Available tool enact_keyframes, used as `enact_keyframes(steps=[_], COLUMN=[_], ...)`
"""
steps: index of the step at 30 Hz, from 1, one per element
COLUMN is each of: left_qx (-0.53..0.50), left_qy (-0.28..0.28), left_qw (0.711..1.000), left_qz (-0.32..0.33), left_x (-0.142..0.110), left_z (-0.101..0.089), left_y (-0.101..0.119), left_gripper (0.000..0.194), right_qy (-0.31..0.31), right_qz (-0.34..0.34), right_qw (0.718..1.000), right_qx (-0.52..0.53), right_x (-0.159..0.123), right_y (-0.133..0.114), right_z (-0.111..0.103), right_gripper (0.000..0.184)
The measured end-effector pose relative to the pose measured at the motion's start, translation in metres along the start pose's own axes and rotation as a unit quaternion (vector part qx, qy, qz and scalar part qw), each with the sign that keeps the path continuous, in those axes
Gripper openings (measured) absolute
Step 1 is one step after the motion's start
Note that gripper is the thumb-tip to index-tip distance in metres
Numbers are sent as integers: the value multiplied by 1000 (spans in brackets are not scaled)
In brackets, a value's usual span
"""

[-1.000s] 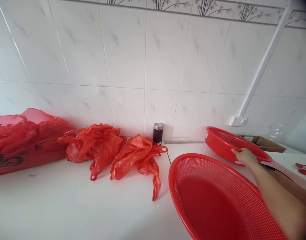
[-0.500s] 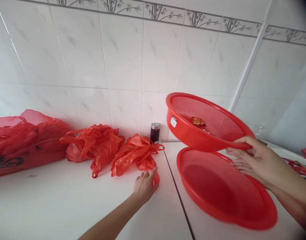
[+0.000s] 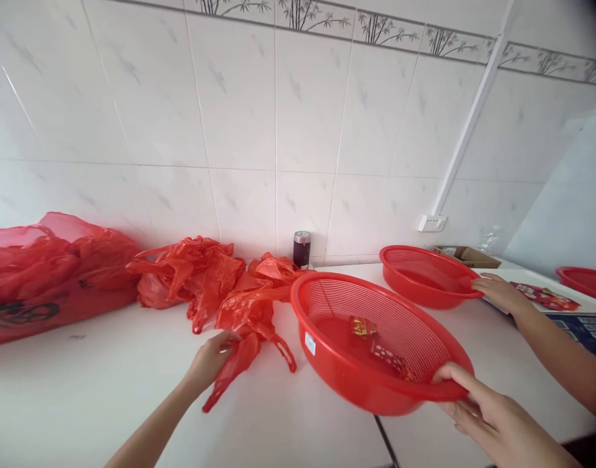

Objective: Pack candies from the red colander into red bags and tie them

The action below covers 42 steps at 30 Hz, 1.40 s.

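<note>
My right hand [image 3: 492,416] grips the near rim of a red plastic sieve basket [image 3: 356,387], thumb over the edge and fingers beneath. The basket tilts towards me. Inside it lie a red-and-gold wrapped packet [image 3: 362,327] and a red packet with pale spots [image 3: 387,356]; part of the contents is behind the rim. To the left, my left hand [image 3: 210,359] has its fingers closed on a crumpled red plastic bag [image 3: 244,354], drawn out along the white table. Behind it sit more crumpled red bags [image 3: 195,270].
Another person's hand [image 3: 502,294] holds a second red basket [image 3: 424,296] at the back right. Around are a dark flask [image 3: 301,250], a bulging red bag [image 3: 58,279], a cardboard box [image 3: 468,257], a scale [image 3: 580,331] with red packets on top, and a wall socket [image 3: 432,223].
My basket has come lower and nearer. The second basket has moved to the back right with the other person's hand. My left hand has shifted left, pulling the bag.
</note>
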<state>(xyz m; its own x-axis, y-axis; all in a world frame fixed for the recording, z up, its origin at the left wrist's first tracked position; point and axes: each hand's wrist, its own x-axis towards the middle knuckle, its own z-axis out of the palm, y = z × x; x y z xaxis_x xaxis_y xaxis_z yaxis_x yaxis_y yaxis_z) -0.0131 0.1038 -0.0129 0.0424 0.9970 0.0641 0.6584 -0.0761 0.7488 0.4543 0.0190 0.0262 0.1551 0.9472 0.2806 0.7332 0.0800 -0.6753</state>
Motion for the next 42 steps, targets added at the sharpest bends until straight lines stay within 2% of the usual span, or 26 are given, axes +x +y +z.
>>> enact_keyframes(steps=[2,3,5,7,9,11,13,15,17,19,21,23,24,27,29,30,31,34,35,37,38,40,42], left_qx=[-112,-190,-347,-426,-420,-364,-293,-248,-238,-214,-149,-66,-26,89,136,146,147,115,96,52,32,3,-5], left_qy=[-42,-62,-82,-92,-122,-160,-173,-169,-159,-137,-86,-26,3,63,73,66,51,-2,-17,-30,-31,-29,-29], left_qw=[992,979,930,894,894,913,938,953,957,966,983,996,999,994,988,987,988,993,995,998,999,999,999], left_qz=[-26,-46,-85,-103,-104,-89,-61,-36,-37,-54,-67,-54,-43,-8,3,6,9,-2,-8,-25,-31,-23,12], left_x=[-23,-33,-51,-64,-71,-76,-81,-85,-88,-89,-88,-84,-82,-75,-73,-72,-73,-76,-78,-80,-80,-81,-83], left_z=[-10,-11,-9,-3,4,9,11,13,15,19,23,24,24,16,10,8,6,6,7,9,10,13,15], left_y=[-1,1,6,12,16,19,23,27,30,28,20,8,3,-8,-6,-3,1,16,22,31,36,44,49], left_gripper=[23,22,23,24,24,25,23,22,24,23,15,9,14,17,14,15,17,19,18,19,21,23,24], right_qy=[-67,-78,-68,-80,-99,-98,-79,-104,-152,-189,-206,-200,-184,-97,-40,-20,-5,65,106,159,143,18,-90], right_qz=[27,37,35,11,-25,-82,-170,-229,-228,-190,-148,-91,-49,84,121,122,112,35,-7,-102,-152,-247,-304], right_qw=[997,996,997,996,992,986,978,967,961,963,965,953,938,872,846,848,862,936,952,960,961,961,948], right_qx=[-15,-22,-16,26,75,103,87,34,-16,-15,63,208,288,473,517,515,495,344,287,207,183,120,23], right_x=[7,10,13,8,-3,-17,-29,-37,-39,-35,-28,-20,-16,-9,-5,-3,-1,0,-3,-14,-21,-35,-45], right_y=[5,4,-5,-25,-55,-89,-120,-140,-146,-142,-133,-126,-123,-118,-114,-112,-111,-117,-123,-142,-153,-170,-174], right_z=[14,23,41,61,83,105,129,152,170,178,176,167,161,150,148,147,145,131,124,111,107,107,120], right_gripper=[42,41,45,53,52,39,29,32,36,33,28,16,14,30,36,37,37,31,27,18,13,7,8])
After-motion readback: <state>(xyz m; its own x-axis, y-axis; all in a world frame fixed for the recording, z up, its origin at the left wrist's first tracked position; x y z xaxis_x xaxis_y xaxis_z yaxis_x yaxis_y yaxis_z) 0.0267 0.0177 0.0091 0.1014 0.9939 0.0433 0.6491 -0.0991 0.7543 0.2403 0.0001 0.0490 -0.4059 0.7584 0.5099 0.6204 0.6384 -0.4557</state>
